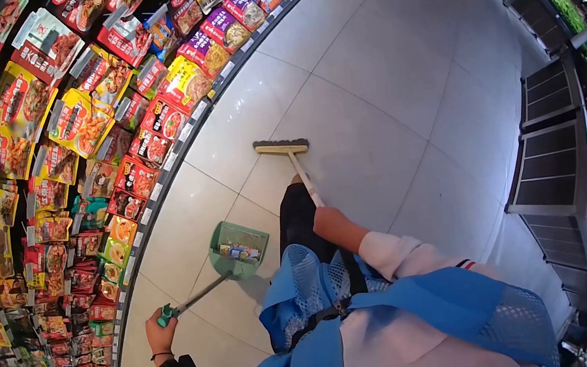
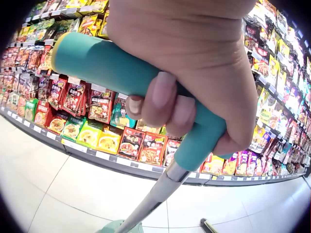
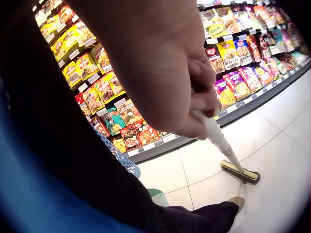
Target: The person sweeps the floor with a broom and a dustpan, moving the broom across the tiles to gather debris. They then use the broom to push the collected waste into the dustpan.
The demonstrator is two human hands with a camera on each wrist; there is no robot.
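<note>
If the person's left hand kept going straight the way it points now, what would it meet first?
Most likely the shelf of packets; in the head view the left hand points toward its lower edge, though height and depth are hard to judge.

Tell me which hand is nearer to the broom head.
Right. The right hand grips the broom handle, with the broom head ahead of it; the left hand, holding the dustpan handle, is farther back to the left.

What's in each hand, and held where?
Left hand: green dustpan, by the teal grip atop its pole. Right hand: broom, by its pale handle, well above the head.
</note>
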